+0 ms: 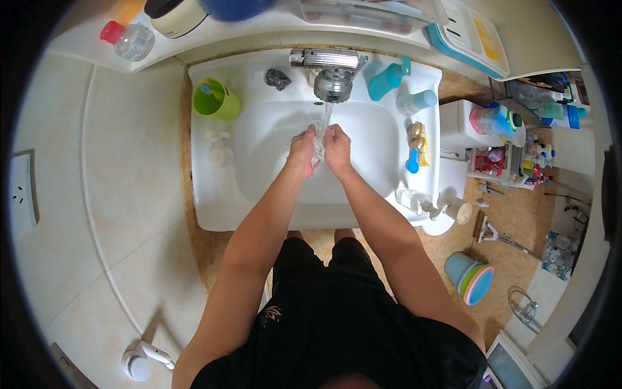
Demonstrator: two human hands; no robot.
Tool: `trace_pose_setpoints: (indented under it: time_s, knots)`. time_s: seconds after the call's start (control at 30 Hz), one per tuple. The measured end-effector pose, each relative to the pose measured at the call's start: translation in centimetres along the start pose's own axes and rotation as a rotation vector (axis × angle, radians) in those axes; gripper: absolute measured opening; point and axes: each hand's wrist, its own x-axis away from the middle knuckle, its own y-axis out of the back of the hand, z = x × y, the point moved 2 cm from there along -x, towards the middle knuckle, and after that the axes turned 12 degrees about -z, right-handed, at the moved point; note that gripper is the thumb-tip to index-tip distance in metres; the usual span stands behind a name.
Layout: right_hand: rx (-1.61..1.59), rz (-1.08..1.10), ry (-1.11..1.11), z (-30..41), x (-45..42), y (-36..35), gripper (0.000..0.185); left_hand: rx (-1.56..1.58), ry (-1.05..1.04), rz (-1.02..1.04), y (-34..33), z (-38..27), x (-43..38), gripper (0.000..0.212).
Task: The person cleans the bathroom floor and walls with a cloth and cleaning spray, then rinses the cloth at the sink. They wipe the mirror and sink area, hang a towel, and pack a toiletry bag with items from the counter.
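Side by side over the white washbasin (311, 214), my left hand (302, 148) and my right hand (337, 147) have curled fingers. Between them is a crumpled, wet white item (318, 148), apparently a cloth, gripped from both sides. A stream of water (327, 115) falls onto it from the chrome faucet (333, 85), which is running. My fingers hide part of the item, so its exact kind is unclear. Both hands are above the basin's bowl, below the spout.
On the left rim stands a green cup (228, 104); a dark scouring pad (277, 79) lies near the faucet. A teal pump bottle (384, 83), a white bottle (410, 103) and a clear pump bottle (414, 200) line the right. Stacked buckets (469, 279) stand on the floor.
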Motion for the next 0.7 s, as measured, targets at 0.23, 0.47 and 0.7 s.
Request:
trace_pose_setpoints:
  time_s: [0.23, 0.47, 0.7]
  knots:
    - [-0.051, -0.122, 0.264, 4.0, 3.3, -0.6, 0.023, 0.313, 0.000, 0.217, 0.2, 1.2, -2.1, 0.024]
    - [-0.210, -0.011, -0.080, -1.1, 0.3, -0.6, 0.029, -0.171, -0.034, -0.043, -0.2, -1.6, 1.3, 0.021]
    - [0.023, -0.146, 0.273, 4.8, 3.3, -1.2, 0.034, 0.245, -0.144, 0.214, 0.9, 0.6, -3.3, 0.027]
